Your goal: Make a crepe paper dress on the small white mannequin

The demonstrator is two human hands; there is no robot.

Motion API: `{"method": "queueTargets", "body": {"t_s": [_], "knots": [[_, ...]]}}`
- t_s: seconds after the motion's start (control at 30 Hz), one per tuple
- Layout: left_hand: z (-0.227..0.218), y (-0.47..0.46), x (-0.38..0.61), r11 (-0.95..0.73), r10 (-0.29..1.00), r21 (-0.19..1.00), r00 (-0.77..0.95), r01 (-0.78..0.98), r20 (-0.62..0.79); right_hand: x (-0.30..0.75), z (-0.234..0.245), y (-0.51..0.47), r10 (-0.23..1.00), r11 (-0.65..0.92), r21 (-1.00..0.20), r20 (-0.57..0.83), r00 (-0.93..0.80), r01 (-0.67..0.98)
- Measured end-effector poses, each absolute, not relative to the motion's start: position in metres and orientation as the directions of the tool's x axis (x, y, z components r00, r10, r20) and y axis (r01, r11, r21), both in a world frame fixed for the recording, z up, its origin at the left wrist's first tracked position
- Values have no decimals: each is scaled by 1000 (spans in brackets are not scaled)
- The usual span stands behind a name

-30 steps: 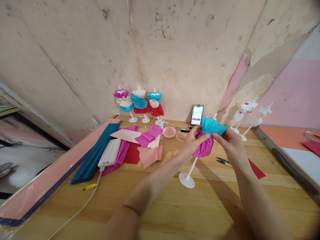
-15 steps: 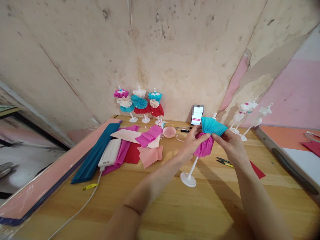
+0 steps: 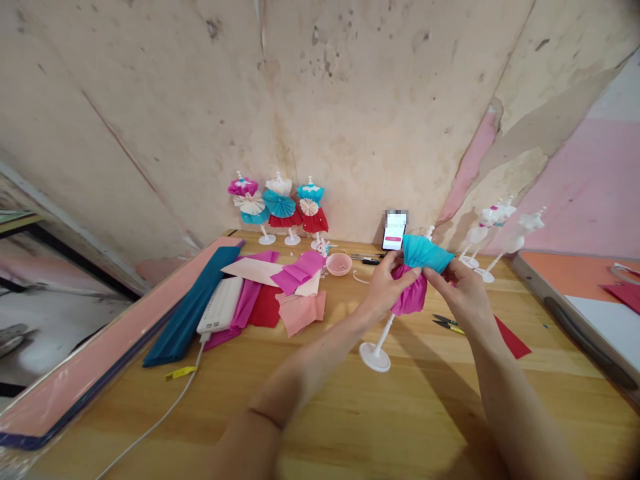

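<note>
Pinching turquoise crepe paper (image 3: pixel 423 253) between left hand (image 3: pixel 386 287) and right hand (image 3: pixel 463 291) fingertips, magenta skirt (image 3: pixel 409 297) hanging below.

The left hand (image 3: pixel 386 288) and right hand (image 3: pixel 463 293) grip close together, wrists raised.

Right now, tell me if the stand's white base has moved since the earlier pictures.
Yes, slightly: the white base has shifted toward the wall, judged against the pink bowl, which stayed put.

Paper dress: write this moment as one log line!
left hand grips crepe-paper dress | right hand grips blue top | white stand tilted
</note>
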State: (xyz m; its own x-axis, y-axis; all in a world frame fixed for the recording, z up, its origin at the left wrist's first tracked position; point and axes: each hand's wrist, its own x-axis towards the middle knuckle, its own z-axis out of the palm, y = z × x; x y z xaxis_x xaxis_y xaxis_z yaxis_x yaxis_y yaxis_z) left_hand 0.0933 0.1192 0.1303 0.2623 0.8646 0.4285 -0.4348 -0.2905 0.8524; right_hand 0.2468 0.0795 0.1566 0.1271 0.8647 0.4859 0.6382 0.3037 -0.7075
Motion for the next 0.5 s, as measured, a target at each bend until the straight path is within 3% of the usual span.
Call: {"method": "queueTargets", "body": {"t_s": [0.1, 0.3, 0.5], "knots": [[131, 119, 93, -300, 868, 854, 251, -425, 429, 245, 158, 77, 856, 300, -701, 497, 142, 648], [130, 119, 93, -284, 865, 856, 269, -433, 423, 241, 159, 79, 936, 338, -921, 351, 36, 196], [133, 116, 92, -276, 863, 861, 284, -427, 418, 239, 157, 78, 931, 345, -918, 361, 54, 195]]}}
